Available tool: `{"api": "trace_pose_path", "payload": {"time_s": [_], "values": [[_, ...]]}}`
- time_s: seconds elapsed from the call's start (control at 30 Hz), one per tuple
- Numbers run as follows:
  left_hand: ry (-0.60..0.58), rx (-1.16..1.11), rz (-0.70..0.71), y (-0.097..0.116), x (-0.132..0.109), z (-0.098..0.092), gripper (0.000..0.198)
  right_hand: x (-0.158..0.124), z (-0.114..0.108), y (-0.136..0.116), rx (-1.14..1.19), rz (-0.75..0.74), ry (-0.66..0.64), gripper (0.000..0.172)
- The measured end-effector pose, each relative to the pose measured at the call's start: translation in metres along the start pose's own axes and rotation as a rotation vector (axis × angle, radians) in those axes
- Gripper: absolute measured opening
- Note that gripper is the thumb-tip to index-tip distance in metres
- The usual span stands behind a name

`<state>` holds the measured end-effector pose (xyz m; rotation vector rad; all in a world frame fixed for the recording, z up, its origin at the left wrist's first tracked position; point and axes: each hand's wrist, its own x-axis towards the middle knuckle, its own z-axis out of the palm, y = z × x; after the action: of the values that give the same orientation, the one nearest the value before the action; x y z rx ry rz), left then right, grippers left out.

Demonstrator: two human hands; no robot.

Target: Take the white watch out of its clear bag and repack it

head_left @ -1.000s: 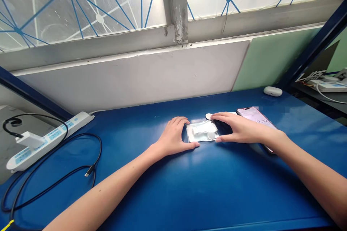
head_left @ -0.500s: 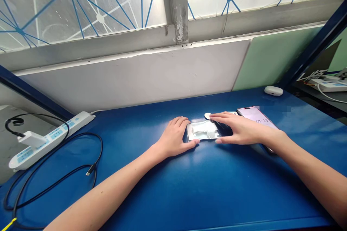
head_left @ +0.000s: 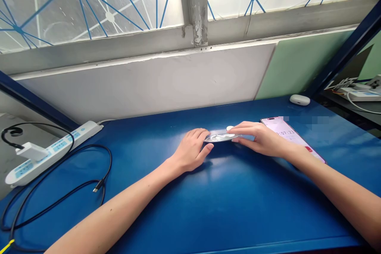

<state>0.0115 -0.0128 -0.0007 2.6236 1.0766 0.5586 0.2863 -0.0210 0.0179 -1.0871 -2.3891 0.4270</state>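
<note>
A clear plastic packet (head_left: 220, 137) with something white inside is tilted so that I see it almost edge-on, just above the blue table (head_left: 208, 198). My right hand (head_left: 260, 137) pinches its right end between thumb and fingers. At the left end is my left hand (head_left: 192, 151), its thumb apart from the fingers. The fingers touch or nearly touch the packet's corner. A small white round piece (head_left: 229, 127) shows behind my right fingertips; the rest of it is hidden. Beside the right wrist lies a phone (head_left: 285, 131) with a lit screen, partly covered by the forearm.
A white power strip (head_left: 61, 149) with a plugged-in charger (head_left: 32, 151) lies at the left. A looped black cable (head_left: 86, 149) spreads over the table there. A white earbud case (head_left: 300, 100) sits at the back right. The wall panel (head_left: 154, 87) borders the back.
The packet has gone from lying flat to tilted and nearly edge-on. My right thumb and fingers have closed on its right end. My left thumb has moved slightly up and left.
</note>
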Motion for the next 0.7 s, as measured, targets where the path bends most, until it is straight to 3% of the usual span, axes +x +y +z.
{"api": "trace_pose_path", "payload": {"time_s": [0.1, 0.27, 0.43, 0.53, 0.7], "values": [[0.063, -0.096, -0.043, -0.001, -0.001, 0.002, 0.055, 0.001, 0.001, -0.005, 0.139, 0.127, 0.060, 0.035], [0.154, -0.219, -0.122, -0.004, -0.002, 0.006, 0.085, 0.003, 0.006, -0.010, 0.329, 0.228, -0.011, 0.045], [0.117, -0.181, 0.017, -0.005, 0.000, 0.004, 0.067, 0.002, 0.012, -0.004, 0.170, 0.238, -0.033, 0.045], [0.067, -0.163, 0.019, -0.004, 0.001, 0.002, 0.063, -0.001, 0.012, 0.003, -0.018, 0.190, -0.047, 0.048], [0.001, -0.169, 0.033, -0.004, 0.002, -0.001, 0.059, -0.005, 0.002, 0.009, -0.113, 0.067, -0.200, 0.066]]}}
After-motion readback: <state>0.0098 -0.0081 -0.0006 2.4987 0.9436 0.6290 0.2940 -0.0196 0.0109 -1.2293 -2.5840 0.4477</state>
